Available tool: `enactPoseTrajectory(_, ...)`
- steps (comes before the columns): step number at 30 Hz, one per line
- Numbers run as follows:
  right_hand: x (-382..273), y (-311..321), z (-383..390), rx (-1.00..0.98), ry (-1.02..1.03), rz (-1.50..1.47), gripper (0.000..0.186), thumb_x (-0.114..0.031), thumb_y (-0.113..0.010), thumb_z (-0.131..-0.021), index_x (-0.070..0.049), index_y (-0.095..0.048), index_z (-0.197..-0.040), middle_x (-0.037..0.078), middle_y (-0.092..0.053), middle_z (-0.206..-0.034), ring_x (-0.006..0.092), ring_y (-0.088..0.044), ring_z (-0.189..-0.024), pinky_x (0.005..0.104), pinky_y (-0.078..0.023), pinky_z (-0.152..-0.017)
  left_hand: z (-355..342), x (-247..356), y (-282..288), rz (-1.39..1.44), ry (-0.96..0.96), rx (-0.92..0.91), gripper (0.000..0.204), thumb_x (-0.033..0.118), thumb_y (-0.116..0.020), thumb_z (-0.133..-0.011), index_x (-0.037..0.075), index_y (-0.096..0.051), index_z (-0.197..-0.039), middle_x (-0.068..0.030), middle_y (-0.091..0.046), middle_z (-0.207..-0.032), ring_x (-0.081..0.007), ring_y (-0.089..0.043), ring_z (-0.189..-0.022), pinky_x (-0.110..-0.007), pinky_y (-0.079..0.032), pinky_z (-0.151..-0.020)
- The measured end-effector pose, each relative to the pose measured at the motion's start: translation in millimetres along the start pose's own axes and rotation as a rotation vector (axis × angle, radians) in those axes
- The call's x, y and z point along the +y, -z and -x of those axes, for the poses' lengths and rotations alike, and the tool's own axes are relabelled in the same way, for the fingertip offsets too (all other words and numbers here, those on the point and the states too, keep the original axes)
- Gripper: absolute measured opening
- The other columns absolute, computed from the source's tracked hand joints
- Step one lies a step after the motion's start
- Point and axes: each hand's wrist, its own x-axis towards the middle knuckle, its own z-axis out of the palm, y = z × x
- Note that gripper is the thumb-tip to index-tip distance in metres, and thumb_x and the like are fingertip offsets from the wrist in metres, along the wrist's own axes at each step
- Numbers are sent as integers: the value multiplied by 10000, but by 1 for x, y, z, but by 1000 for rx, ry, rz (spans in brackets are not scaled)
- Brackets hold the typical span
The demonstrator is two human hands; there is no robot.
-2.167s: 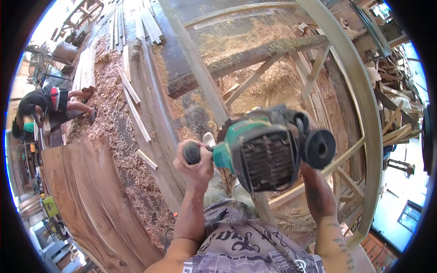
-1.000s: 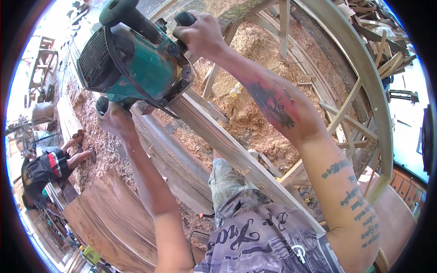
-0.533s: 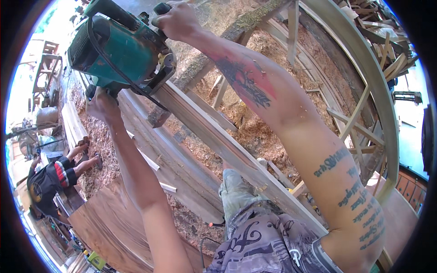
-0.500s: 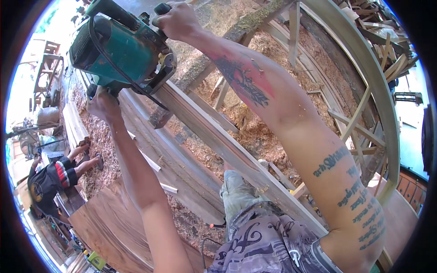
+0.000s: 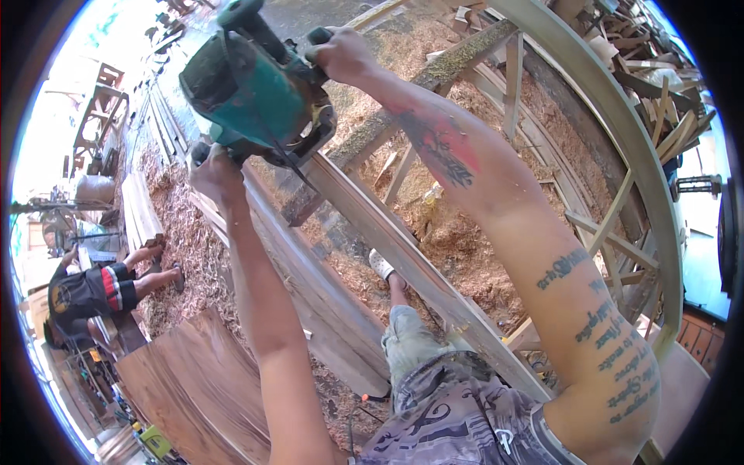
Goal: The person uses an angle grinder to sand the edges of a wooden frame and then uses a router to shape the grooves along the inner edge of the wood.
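My right hand (image 5: 341,56) is clenched around the upper black handle of a teal electric planer (image 5: 260,97); my left hand (image 5: 217,174) grips the black knob at the tool's lower end. Both arms are stretched out ahead of me. The planer sits at the far end of a long pale wooden plank (image 5: 403,263), its base resting on the plank's upper face, and its dark cord (image 5: 291,159) trails down across the wood. The plank runs diagonally from the tool back toward my patterned shorts (image 5: 457,411). A second, greyer plank (image 5: 310,302) lies just beside it on the left. Below them the floor is covered with wood shavings (image 5: 457,232). A curved wooden frame (image 5: 620,132) with short cross struts arcs along the right. At the left, a flat brown board (image 5: 194,387) lies on the ground, and another person (image 5: 93,291) sits among the shavings, well apart from me.
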Motion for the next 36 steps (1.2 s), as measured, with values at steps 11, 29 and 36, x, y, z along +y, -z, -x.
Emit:
enactPoseTrajectory(11, -44, 118, 95, 15, -394, -560, 153, -112, -650, -790, -12, -558, -719, 56, -486, -633, 134, -441, -606, 356, -417, -580, 155, 63, 19, 142, 87, 15, 121, 68, -587, -771, -36, -596, -710, -57, -589, -611, -147, -532, -545, -332, -461, -528)
enactPoseTrajectory(29, -122, 271, 233, -76, -914, -735, 175, -143, -684, -800, 7, -610, -851, 57, -556, -666, 127, -487, -611, 339, -441, -578, 347, 127, 67, -142, 155, -23, 43, -1, -600, -815, 10, -559, -812, 10, -536, -691, -83, -500, -593, -256, -422, -565)
enactPoseTrajectory(36, -127, 276, 234, 1, -907, -714, 132, -115, -676, -809, -11, -607, -854, 33, -529, -664, 106, -479, -622, 314, -429, -565, 333, 130, 64, -46, -5, -69, 73, 3, -626, -860, 19, -594, -924, -16, -613, -792, -87, -588, -695, -236, -479, -641)
